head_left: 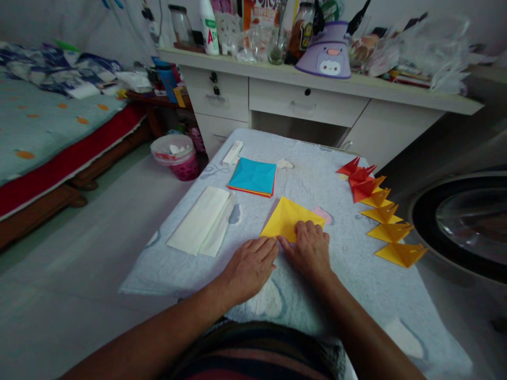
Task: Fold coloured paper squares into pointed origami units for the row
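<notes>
A folded yellow paper (pixel 285 217) lies on the light blue cloth (pixel 348 253) covering the table. My right hand (pixel 311 248) rests on the paper's near edge, fingers curled and pressing down on it. My left hand (pixel 251 266) lies flat beside it, its fingertips touching the paper's near left corner. Behind the paper sits a stack of coloured paper squares (pixel 253 177) with a blue sheet on top. Along the right side runs a row of finished folded pieces, red ones (pixel 358 179) at the back and yellow ones (pixel 390 229) nearer.
A folded white sheet (pixel 202 220) lies at the left of the table and a small white box (pixel 233 153) at the back. Behind stands a cluttered white desk (pixel 309 97). A bed (pixel 51 132) and a pink bin (pixel 176 155) are at the left.
</notes>
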The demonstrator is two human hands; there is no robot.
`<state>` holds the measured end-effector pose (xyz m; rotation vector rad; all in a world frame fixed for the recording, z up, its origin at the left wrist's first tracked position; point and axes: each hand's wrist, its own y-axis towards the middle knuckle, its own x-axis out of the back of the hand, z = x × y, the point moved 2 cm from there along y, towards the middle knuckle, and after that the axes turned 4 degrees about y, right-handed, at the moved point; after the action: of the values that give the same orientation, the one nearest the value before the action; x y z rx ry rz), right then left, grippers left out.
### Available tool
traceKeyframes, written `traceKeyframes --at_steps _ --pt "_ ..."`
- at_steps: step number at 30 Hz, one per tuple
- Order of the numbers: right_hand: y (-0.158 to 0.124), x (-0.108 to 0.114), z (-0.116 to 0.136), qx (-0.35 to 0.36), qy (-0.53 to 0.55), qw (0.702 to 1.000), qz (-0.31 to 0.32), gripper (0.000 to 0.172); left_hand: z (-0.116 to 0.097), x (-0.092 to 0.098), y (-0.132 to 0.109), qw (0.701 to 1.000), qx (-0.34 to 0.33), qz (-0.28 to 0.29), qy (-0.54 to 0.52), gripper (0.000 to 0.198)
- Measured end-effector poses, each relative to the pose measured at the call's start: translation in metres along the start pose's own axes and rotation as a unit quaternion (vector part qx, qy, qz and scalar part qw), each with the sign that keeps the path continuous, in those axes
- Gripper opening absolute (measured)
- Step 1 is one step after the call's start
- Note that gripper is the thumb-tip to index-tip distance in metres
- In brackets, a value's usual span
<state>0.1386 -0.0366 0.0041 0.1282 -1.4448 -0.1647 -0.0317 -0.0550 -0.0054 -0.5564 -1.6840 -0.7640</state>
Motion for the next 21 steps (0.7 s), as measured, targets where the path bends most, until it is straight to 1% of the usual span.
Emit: traceKeyframes --at_steps 3,6,11,17,21 --pt "-0.001 -0.001 -0.002 0.005 -0.002 1.0 -0.005 0.039 -0.001 0.004 0.005 1.0 0.01 0.016 0.011 0.041" --pt "0.0 -0.001 -0.006 0.0 0.008 1.0 0.004 0.04 -0.003 0.008 0.012 0.999 0.017 0.035 0.024 0.044" --pt "0.0 0.001 -0.022 -0.013 0.007 1.0 0.01 0.045 -0.007 0.012 0.024 0.998 0.027 0.04 0.041 0.044" --pt "-0.004 0.004 -0.044 -0.04 -0.003 0.999 0.023 0.047 -0.007 0.01 0.024 0.998 0.021 0.034 0.047 0.047" --pt "-0.006 0.007 -0.058 -0.063 -0.012 0.997 0.034 0.049 -0.006 0.01 0.023 0.998 0.025 0.041 0.049 0.048"
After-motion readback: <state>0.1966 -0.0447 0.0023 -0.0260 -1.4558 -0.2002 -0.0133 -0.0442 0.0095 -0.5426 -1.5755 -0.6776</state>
